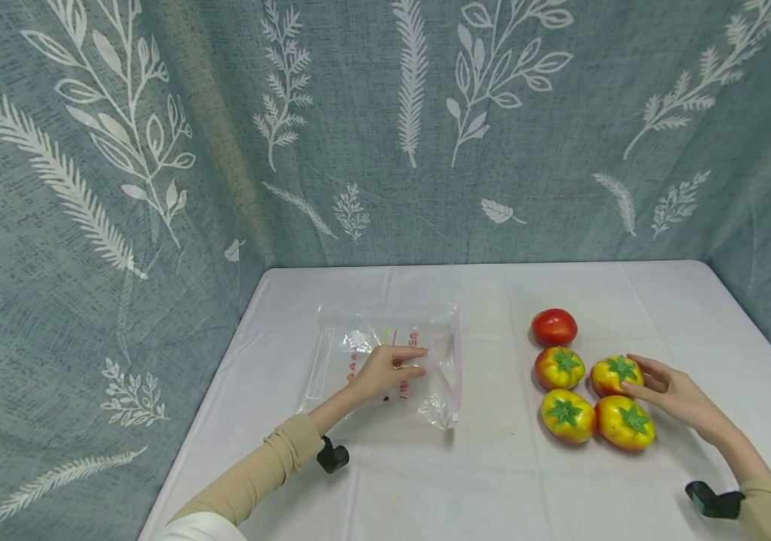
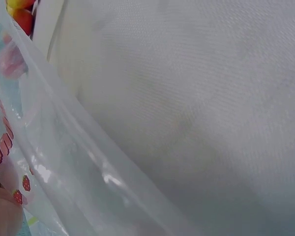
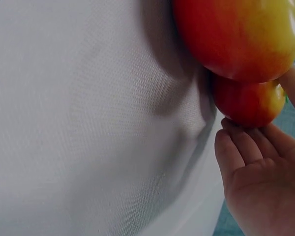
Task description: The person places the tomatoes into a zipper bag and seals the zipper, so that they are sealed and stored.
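Note:
My left hand [image 1: 385, 372] holds the upper film of a clear zip bag [image 1: 338, 376] with red print and a pink zip edge. The film is drawn up at the bag's right side; in the left wrist view, the bag [image 2: 73, 147] partly covers the fingers. To the right, my right hand [image 1: 686, 402] grips a red-and-yellow tomato [image 1: 605, 376] with a green star-shaped top, thumb on the near side and fingers on the far side. Close by sit a plain red tomato [image 1: 554, 327] and further red-and-yellow tomatoes [image 1: 568, 415], [image 1: 625, 423], [image 1: 559, 367].
A white cloth covers the table [image 1: 494, 481]. A patterned blue-green curtain [image 1: 372, 135] hangs behind and at both sides. Black wrist cameras [image 1: 333, 455] sit below each wrist, close to the tabletop.

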### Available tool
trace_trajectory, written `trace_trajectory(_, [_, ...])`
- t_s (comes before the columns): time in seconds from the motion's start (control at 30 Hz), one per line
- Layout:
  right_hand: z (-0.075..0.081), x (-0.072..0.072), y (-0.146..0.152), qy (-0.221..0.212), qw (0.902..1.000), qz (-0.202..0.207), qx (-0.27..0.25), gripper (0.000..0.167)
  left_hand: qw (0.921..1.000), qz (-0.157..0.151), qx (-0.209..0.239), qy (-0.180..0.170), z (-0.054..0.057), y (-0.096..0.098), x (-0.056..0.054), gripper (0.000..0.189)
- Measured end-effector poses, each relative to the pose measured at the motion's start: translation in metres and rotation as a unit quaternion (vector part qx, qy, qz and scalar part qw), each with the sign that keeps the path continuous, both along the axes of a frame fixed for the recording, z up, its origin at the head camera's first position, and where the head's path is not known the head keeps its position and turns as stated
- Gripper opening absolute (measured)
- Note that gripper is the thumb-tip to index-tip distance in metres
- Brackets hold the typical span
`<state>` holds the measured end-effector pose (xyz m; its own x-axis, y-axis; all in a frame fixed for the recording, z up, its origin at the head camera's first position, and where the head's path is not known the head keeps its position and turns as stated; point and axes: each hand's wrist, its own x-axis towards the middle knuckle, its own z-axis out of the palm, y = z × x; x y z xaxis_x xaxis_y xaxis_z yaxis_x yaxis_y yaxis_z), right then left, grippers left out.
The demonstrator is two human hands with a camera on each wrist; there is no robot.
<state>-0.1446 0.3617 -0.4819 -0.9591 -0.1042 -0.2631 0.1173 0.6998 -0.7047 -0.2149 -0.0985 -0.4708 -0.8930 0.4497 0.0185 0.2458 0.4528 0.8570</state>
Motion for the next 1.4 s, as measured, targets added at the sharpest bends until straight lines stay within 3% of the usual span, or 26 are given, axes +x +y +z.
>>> trace_trajectory(0.83, [0.013,-0.003,0.002,0.020,0.9988,-0.044,0.007,0.080,0.9996,-0.009,-0.005,0.024,-0.001,0.001,-0.002,0.034])
trace_trajectory(0.93, [0.002,-0.008,0.010,0.022,0.9983,-0.053,0.008,0.083,0.9996,-0.010,-0.002,0.026,-0.001,0.001,-0.002,0.034])
trace_trajectory(1.17, [-0.043,-0.026,0.041,0.034,0.9972,-0.066,0.002,0.092,0.9996,-0.011,-0.003,0.026,-0.002,0.000,-0.001,0.034])
trace_trajectory(1.4, [-0.053,-0.032,0.048,0.040,0.9961,-0.078,-0.009,0.092,0.9997,-0.008,-0.005,0.024,0.001,-0.001,0.000,0.034])
